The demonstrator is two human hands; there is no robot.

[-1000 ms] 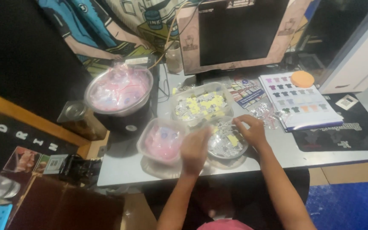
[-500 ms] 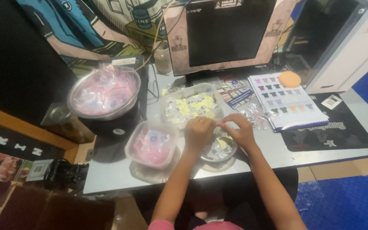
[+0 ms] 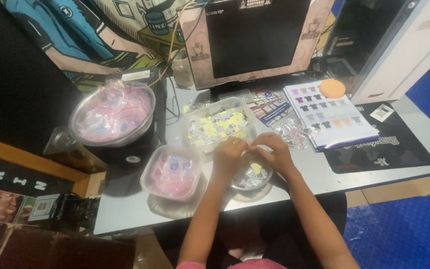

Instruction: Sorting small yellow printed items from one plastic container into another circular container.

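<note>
Both my hands meet over a small round metal bowl [image 3: 253, 178] of yellow and silver packets near the desk's front edge. My left hand [image 3: 229, 155] and my right hand [image 3: 273, 150] touch fingertip to fingertip above it, pinching something small that I cannot make out. Behind the hands stands a clear plastic tub [image 3: 218, 125] of yellow and silver packets. To the left sits a clear tub [image 3: 171, 173] of pink and blue packets.
A large metal bowl [image 3: 112, 116] of clear plastic bags stands at the left. A monitor [image 3: 255, 37] rises at the back. A colour chart of shirts [image 3: 328, 113], an orange disc [image 3: 332, 88], a black mat [image 3: 384, 148] and loose small bags [image 3: 290, 131] lie to the right.
My hands have come together over the small bowl; one second ago the right hand reached into it while the left hovered beside. The view has shifted slightly.
</note>
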